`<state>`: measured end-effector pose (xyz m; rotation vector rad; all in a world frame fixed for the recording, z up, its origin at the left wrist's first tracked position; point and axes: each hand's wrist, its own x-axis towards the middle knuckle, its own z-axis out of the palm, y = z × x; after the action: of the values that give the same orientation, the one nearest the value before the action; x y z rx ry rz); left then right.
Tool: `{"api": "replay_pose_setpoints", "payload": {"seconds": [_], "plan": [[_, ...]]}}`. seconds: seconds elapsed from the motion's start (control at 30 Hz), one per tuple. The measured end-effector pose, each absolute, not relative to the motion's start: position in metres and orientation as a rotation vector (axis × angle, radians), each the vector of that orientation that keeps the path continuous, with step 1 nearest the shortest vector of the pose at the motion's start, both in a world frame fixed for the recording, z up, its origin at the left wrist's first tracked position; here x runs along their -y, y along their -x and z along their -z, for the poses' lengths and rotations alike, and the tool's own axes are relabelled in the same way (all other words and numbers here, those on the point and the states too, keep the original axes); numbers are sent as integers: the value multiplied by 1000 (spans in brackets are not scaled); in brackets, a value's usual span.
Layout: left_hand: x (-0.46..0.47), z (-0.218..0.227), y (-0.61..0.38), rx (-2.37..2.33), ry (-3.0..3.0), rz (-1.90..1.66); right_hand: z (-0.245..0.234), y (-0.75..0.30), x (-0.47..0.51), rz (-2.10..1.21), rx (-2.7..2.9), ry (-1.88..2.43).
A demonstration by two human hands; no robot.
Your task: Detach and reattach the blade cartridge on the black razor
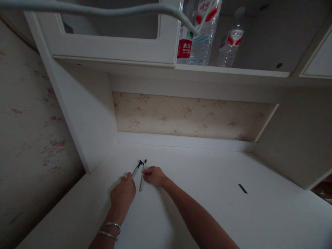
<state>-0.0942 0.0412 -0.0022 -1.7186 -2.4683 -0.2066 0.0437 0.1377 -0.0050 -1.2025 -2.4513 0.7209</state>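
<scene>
slim silver pen [136, 168] with black tip and thin pale stick [141, 179], nearly parallel, on white desk [207, 193]

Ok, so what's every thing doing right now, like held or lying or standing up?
Left hand: closed on the pen's lower end.
Pen: held, dark tip pointing away.
Right hand: curled, fingertips on the stick.
Stick: lying on the desk.
Bottles: upright on the shelf.
Dark bit: lying loose on the desk.
</scene>
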Motion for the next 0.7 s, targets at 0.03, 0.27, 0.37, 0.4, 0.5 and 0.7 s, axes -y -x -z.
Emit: {"api": "replay_pose_setpoints", "payload": {"seconds": [0.03, 0.27, 0.37, 0.4, 0.5, 0.7], "plan": [[-41, 2, 94, 2461, 1717, 198, 7, -44, -139, -709, 2458, 1192], [-41, -1, 95, 2500, 1682, 228, 16, -43, -140, -650, 2467, 1156], [-39, -3, 95, 2480, 1676, 220, 15, -43, -138, -626, 2467, 1135], [-39, -3, 95, 2474, 1680, 215, 14, -43, -136, -616, 2467, 1128], [-39, -3, 96, 2454, 1697, 194, 10, -44, -131, -586, 2463, 1118], [-41, 0, 98, 2445, 1744, 205, -4, -86, -123, -503, 2469, 1198]]}}
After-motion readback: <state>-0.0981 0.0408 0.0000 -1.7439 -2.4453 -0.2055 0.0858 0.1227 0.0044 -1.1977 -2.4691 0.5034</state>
